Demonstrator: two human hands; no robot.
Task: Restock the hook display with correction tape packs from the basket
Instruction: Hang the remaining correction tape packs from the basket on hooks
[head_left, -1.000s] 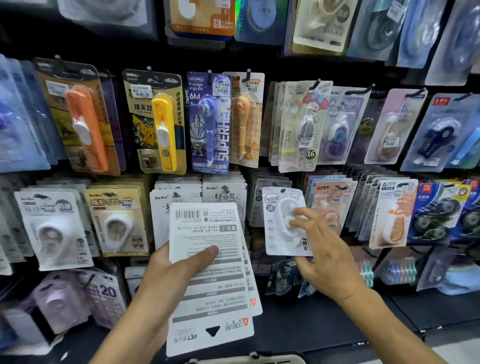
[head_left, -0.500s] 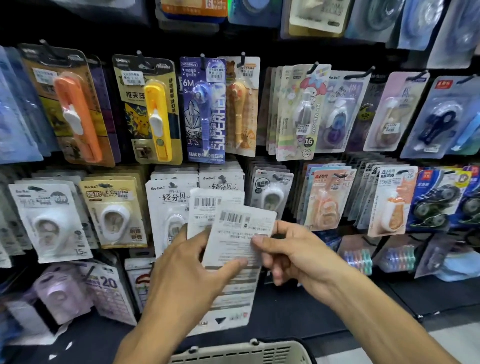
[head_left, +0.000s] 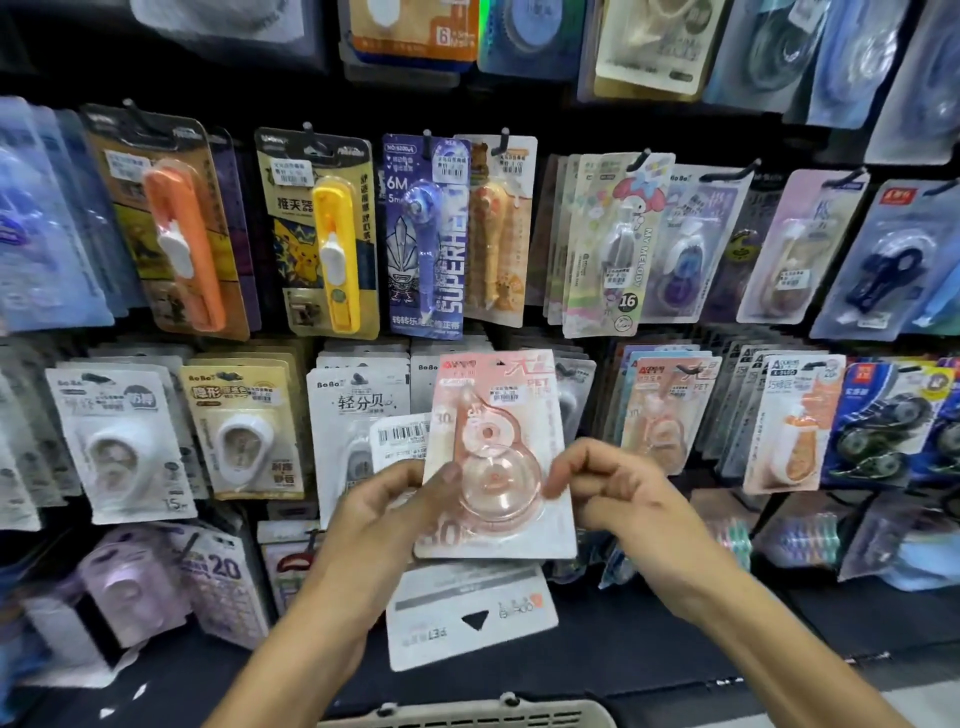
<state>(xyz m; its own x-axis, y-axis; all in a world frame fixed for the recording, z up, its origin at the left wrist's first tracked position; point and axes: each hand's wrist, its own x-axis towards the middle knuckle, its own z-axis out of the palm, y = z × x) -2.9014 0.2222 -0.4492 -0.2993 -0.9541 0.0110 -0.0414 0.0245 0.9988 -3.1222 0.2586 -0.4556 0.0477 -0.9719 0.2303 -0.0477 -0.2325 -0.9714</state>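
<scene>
A pink correction tape pack (head_left: 498, 457) faces me, front side out, held between both hands in front of the hook display. My left hand (head_left: 384, 514) grips a stack of packs (head_left: 467, 618) seen from the white back, its thumb lying on the pink pack's blister. My right hand (head_left: 618, 493) pinches the pink pack's right edge with curled fingers. Matching pink packs (head_left: 665, 410) hang on a hook just right of it. The basket (head_left: 467, 714) shows only its pale rim at the bottom edge.
Black display wall crowded with hanging packs: orange and yellow dispensers (head_left: 322, 234) in the upper row, white BoBo packs (head_left: 244, 426) at left, blue-black tape packs (head_left: 883, 421) at right. A dark shelf (head_left: 779, 623) runs below the hooks.
The top pack, earlier shown from its white barcode back, has been turned over by my right hand and now shows its pink front. Both hands rose slightly toward the display.
</scene>
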